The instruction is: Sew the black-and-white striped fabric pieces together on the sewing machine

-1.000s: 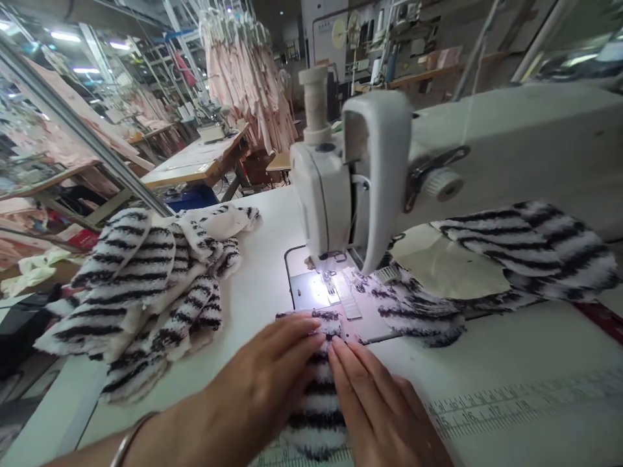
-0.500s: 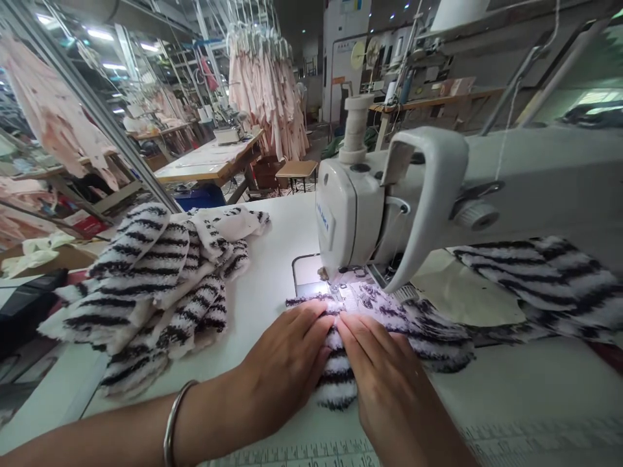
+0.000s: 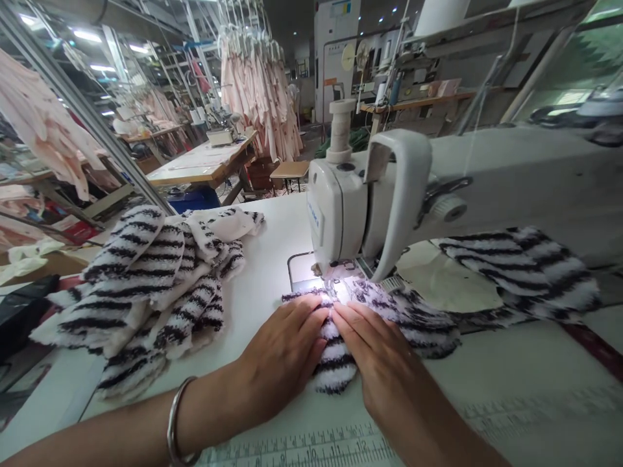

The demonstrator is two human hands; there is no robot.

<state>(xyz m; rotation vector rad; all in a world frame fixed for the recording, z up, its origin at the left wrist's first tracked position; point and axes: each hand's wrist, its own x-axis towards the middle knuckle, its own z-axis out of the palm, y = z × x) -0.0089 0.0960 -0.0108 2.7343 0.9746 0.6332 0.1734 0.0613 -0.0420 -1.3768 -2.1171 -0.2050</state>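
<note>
Black-and-white striped fleece (image 3: 335,366) lies bunched beneath the hands (image 3: 287,344).

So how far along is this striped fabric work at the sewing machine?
Done, it seems: a heap of black-and-white striped fleecy pieces on the table's left. In hand: a fluffy striped piece pressed flat by the left hand and right hand before the white sewing machine. Left, apparently: striped fabric beside a cream pattern piece on the right.
</note>
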